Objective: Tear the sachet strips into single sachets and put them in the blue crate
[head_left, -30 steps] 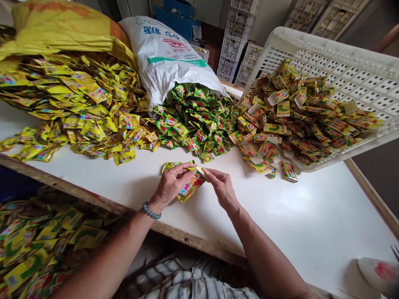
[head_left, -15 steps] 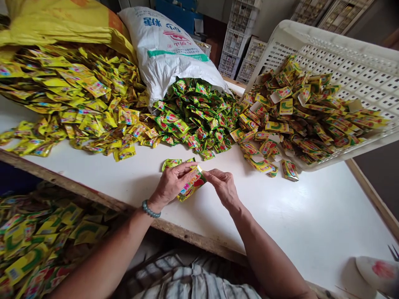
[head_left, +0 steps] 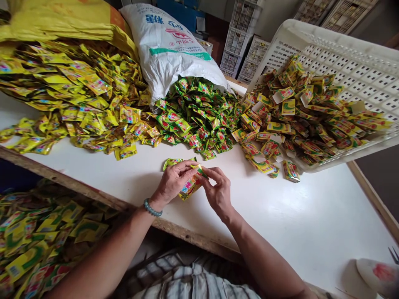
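A small printed yellow carton (head_left: 188, 187) is held over the white table between my two hands. My left hand (head_left: 172, 181), with a beaded bracelet on its wrist, grips the carton's left side. Fingers and thumb of my right hand (head_left: 217, 187) pinch its upper right corner, near a pale end flap. The fingers cover much of the carton, so its opening cannot be made out. Just behind my left fingers lie green candy packets (head_left: 171, 162), partly hidden. A heap of green packets (head_left: 199, 118) spills from the white woven sack (head_left: 177, 45) beyond.
Yellow packets (head_left: 93, 99) spill from a yellow sack (head_left: 68, 18) at left. A tilted white basket (head_left: 352, 58) holds small cartons (head_left: 311, 112) at right. Flat yellow packaging (head_left: 46, 232) lies below the table edge at lower left. A white floral object (head_left: 378, 274) stands at lower right.
My right hand has shifted slightly left and closed its fingers around the carton's upper right corner. My left hand keeps its hold on the carton.
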Demonstrator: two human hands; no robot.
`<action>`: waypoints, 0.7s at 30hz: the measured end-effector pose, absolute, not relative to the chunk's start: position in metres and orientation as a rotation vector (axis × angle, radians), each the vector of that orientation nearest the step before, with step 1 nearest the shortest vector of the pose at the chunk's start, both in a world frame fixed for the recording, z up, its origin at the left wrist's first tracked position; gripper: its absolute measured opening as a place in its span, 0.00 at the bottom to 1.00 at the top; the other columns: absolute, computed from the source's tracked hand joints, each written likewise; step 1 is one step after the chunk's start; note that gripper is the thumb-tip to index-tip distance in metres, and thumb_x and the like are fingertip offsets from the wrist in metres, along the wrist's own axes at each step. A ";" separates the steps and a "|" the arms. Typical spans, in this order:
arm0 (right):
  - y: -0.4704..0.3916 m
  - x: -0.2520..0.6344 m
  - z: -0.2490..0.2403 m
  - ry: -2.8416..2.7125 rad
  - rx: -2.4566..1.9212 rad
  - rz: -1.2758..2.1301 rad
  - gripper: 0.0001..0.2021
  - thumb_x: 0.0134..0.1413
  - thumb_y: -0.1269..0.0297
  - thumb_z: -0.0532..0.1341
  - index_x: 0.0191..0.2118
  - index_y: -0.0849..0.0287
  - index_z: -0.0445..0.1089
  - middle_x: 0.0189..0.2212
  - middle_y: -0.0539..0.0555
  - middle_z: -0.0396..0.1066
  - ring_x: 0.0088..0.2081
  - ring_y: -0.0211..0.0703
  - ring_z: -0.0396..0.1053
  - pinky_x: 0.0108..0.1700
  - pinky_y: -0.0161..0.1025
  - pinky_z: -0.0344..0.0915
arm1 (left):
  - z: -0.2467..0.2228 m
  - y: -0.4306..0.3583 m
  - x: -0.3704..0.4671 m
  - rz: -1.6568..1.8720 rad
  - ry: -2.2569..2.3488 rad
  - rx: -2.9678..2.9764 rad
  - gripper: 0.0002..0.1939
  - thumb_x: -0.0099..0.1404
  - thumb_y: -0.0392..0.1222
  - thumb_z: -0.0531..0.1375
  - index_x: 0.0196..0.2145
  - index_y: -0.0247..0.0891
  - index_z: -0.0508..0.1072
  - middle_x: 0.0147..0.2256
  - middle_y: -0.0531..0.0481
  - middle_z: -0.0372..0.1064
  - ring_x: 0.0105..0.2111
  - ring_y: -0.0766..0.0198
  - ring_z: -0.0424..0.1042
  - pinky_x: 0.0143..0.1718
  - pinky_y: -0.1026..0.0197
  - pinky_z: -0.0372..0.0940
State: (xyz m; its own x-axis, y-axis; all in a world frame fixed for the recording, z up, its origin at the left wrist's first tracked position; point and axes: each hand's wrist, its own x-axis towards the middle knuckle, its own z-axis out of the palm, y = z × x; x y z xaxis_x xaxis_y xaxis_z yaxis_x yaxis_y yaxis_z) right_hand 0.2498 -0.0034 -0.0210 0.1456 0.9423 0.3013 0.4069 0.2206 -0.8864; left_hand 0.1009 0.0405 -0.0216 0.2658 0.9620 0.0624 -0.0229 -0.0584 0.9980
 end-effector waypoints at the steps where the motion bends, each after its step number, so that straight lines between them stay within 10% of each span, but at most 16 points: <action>1: -0.004 0.250 -0.022 -1.464 -1.346 0.596 0.10 0.57 0.60 0.64 0.43 0.52 0.80 0.33 0.54 0.73 0.36 0.44 0.70 0.40 0.40 0.67 | -0.022 0.040 0.101 1.054 0.967 1.353 0.17 0.59 0.51 0.65 0.41 0.36 0.78 0.35 0.46 0.80 0.36 0.56 0.78 0.40 0.59 0.72; 21: -0.007 0.237 -0.022 -1.333 -1.291 0.886 0.14 0.59 0.57 0.63 0.48 0.54 0.78 0.38 0.54 0.77 0.37 0.43 0.72 0.43 0.40 0.67 | -0.029 0.042 0.097 1.067 0.963 1.340 0.16 0.61 0.53 0.62 0.39 0.38 0.75 0.36 0.47 0.76 0.36 0.59 0.74 0.39 0.61 0.69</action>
